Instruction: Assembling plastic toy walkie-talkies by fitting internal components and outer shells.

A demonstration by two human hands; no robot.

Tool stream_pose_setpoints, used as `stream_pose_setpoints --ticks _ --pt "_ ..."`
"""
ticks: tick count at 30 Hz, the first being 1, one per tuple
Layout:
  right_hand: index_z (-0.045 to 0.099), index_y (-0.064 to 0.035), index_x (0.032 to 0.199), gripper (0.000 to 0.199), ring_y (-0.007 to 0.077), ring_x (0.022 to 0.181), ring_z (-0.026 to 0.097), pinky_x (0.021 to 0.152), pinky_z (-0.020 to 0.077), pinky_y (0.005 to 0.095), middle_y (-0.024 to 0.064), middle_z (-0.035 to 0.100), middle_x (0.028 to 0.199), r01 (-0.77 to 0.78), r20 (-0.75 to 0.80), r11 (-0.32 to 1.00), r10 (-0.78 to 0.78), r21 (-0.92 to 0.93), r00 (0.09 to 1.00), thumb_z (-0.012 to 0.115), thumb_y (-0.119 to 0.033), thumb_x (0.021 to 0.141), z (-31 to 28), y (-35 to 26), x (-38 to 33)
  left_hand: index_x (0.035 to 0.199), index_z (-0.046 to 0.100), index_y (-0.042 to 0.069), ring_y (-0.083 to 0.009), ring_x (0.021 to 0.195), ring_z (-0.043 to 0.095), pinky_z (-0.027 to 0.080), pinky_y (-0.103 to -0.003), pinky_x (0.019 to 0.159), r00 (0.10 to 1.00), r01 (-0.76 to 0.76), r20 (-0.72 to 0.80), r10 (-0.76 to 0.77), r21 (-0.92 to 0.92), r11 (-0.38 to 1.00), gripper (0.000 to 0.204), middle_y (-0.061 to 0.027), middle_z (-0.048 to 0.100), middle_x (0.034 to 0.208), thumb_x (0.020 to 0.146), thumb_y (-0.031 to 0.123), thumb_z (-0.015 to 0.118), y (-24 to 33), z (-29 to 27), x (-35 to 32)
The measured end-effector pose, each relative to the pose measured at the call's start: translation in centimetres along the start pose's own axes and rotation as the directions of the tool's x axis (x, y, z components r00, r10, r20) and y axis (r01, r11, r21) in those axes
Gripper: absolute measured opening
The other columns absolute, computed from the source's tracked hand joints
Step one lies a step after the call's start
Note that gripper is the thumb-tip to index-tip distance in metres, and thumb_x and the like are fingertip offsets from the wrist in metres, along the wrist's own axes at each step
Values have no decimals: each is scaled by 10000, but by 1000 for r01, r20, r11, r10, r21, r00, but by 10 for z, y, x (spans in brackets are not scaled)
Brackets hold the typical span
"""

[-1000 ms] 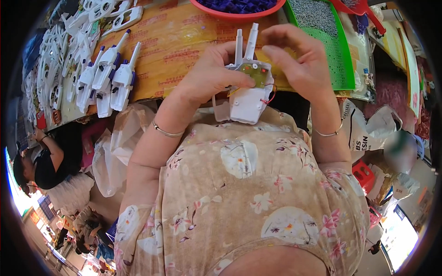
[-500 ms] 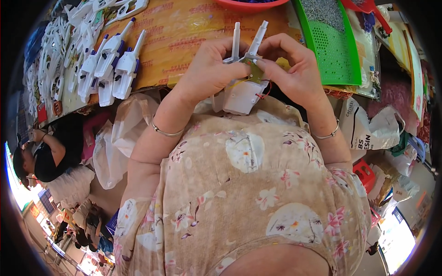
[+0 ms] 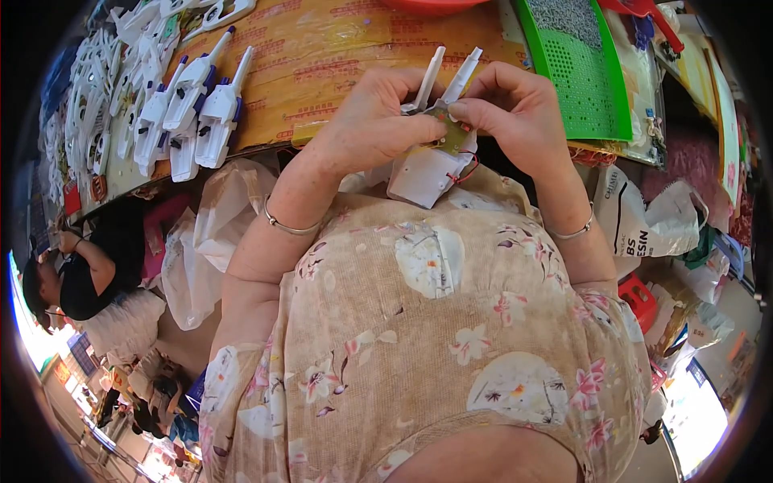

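Observation:
Between my hands, at the table's near edge, is a white toy walkie-talkie housing (image 3: 420, 179), with two white antenna-like stalks pointing away from me. A green circuit board (image 3: 455, 137) shows on top of it, and a red wire loops out at its right side. My left hand (image 3: 374, 125) is closed around the left side, its thumb lying on the board. On the right, my right hand (image 3: 523, 117) has its thumb and bent fingers pinched at the board's upper edge, by the base of the right stalk. Fingers behind the housing are hidden.
Several white and blue walkie-talkies (image 3: 216, 121) lie at the table's left, beside a heap of white plastic shells (image 3: 84, 113). A green tray (image 3: 592, 105) of small metal parts stands right, near a red bowl (image 3: 439, 6). Another person (image 3: 105, 253) sits at left.
The housing has tilted, its stalks leaning further right and its lower end swinging slightly left and nearer me. More of the circuit board shows. My right thumb has shifted up toward the stalk.

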State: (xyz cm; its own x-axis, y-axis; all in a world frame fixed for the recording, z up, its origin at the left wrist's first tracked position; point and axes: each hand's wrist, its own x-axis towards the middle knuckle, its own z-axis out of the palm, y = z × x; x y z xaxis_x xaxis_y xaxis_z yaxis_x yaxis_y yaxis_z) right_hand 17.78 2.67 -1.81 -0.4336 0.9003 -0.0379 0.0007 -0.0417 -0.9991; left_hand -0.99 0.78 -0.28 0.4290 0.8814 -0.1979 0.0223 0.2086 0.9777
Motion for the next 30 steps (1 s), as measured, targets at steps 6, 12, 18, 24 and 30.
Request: stream_pose_setpoints --ticks 6,12,18,24,30 --pt "578 3 745 91 67 582 530 539 429 203 11 589 666 -62 -12 998 63 30 998 668 16 739 -2 5 1 904 654 -13 -73 742 568 464 -234 681 997 -61 52 56 88 994 227 -15 647 787 700 20 560 -1 1 2" --pt "615 4 757 71 50 608 538 544 437 203 5 607 682 -26 -18 1000 26 -8 999 681 -8 734 -2 9 3 905 657 -2 -80 758 577 469 -241 701 999 -6 38 0 151 989 239 -29 657 804 690 17 553 -5 1 5" --pt "616 9 809 68 48 657 534 593 438 194 -2 607 732 -44 20 989 41 142 999 654 -43 788 -10 15 4 934 665 5 -87 761 581 471 -240 704 999 21 38 -22 29 999 249 -25 656 829 703 13 571 0 -2 6" --pt "603 -1 827 53 46 684 518 633 430 193 -13 589 752 -44 54 992 38 116 998 621 -47 807 -9 15 2 940 661 -7 -81 766 574 469 -234 701 999 19 25 -21 50 999 236 -33 653 846 712 16 600 -4 -1 6" --pt "606 -9 842 55 50 646 512 598 423 197 -8 587 738 -73 33 990 70 120 997 619 -42 800 -5 14 2 928 654 -16 -74 762 565 467 -235 697 999 43 28 -45 65 997 224 -21 648 836 714 17 598 -2 1 7"
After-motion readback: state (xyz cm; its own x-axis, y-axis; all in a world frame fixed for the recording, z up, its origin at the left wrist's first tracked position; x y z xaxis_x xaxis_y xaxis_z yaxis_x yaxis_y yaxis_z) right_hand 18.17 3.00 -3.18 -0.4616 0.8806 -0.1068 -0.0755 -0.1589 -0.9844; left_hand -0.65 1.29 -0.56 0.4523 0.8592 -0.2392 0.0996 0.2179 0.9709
